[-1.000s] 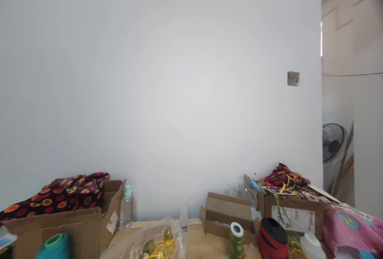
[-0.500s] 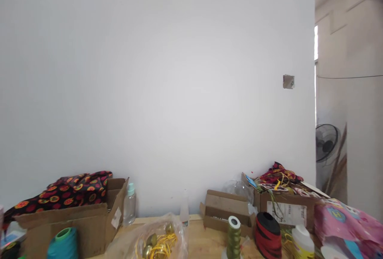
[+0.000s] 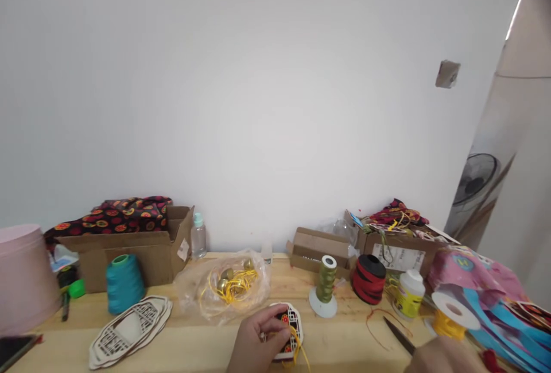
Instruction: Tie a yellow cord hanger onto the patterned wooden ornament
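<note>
At the near edge of the table (image 3: 193, 350), gripping a lattice-framed ornament (image 3: 290, 324) by its left rim, left hand (image 3: 256, 344) fingers curled shut; likely feeling light, stiff, breakable, yellow cord (image 3: 301, 353) trailing. Right hand (image 3: 443, 358) cropped beside dark blade (image 3: 398, 335); grip impossible to tell.

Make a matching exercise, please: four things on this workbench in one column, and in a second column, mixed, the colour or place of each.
Column A
1. thread cone
2. tall spool
3. flat spool
4. left hand

Column B
a. olive green, on a white base
b. red and black
c. teal
d. on a patterned ornament

Pairs: 1-c, 2-a, 3-b, 4-d
</note>
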### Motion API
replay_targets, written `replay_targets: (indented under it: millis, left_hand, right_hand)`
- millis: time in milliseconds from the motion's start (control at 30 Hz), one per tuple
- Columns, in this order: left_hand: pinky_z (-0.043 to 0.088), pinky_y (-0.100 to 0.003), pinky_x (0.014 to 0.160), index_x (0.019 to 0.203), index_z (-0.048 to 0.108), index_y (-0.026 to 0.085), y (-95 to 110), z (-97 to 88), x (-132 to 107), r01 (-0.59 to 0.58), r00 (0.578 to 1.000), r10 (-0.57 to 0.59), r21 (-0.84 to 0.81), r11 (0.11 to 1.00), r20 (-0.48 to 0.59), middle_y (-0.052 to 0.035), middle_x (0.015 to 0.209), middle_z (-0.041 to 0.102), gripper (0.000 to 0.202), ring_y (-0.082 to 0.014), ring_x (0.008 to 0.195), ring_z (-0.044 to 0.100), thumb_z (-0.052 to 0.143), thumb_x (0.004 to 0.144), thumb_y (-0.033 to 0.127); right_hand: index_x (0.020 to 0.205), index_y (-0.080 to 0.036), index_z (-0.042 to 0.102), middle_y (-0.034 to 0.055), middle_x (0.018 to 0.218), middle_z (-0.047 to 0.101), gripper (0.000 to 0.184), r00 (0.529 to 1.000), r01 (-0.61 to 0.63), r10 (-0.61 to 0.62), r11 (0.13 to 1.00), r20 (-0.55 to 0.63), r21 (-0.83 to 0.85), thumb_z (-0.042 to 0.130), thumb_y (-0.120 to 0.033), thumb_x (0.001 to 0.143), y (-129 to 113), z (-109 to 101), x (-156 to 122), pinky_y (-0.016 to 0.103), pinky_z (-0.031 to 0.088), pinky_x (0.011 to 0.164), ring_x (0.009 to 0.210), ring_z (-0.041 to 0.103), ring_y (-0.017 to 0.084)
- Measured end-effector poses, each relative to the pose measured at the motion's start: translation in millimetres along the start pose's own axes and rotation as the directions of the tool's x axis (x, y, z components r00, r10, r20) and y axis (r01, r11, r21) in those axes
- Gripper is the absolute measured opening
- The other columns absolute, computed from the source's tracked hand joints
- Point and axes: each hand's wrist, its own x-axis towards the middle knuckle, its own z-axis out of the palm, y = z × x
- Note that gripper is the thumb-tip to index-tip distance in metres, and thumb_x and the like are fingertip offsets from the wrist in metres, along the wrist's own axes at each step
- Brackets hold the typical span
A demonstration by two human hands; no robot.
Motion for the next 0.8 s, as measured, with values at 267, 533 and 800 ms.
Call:
replay_targets:
  millis: [267,533,800]
  left_hand:
    - [0.047,-0.022,0.055,0.085,0.065,0.015,13,5.7,-7,-0.025,0.999,0.024,0.054,0.998,0.022,-0.0016,0.061,0.068,0.032,-0.0161,0.061,0.060,0.068,0.054,0.022]
    - [0.049,-0.028,0.065,0.086,0.065,0.015,13,6.7,-9,0.012,0.997,-0.017,0.076,0.997,0.071,-0.0052,0.072,0.070,0.029,-0.0201,0.070,0.062,0.066,0.058,0.025]
    - [0.046,-0.020,0.057,0.072,0.069,0.015,11,7.1,-7,0.041,0.987,-0.057,0.108,0.993,0.150,-0.0037,0.067,0.070,0.016,-0.0156,0.064,0.060,0.066,0.059,0.024]
  right_hand:
    - [0.086,-0.017,0.061,0.0021,0.076,0.063,0.037,0.973,-0.015,-0.031,0.980,0.230,0.197,0.072,-0.027,0.053,-18,64,11,0.019,0.047,0.059,0.070,0.057,0.013]
    - [0.066,-0.018,0.066,0.0000,0.056,0.056,0.020,0.916,-0.274,0.103,0.866,0.387,0.418,0.050,-0.023,0.077,1,95,-7,0.018,0.035,0.050,0.054,0.050,0.010]
    - [0.066,-0.016,0.064,-0.0010,0.059,0.055,0.019,0.870,-0.463,0.274,0.740,0.409,0.489,0.050,-0.023,0.076,0,102,-13,0.018,0.034,0.051,0.057,0.046,0.009]
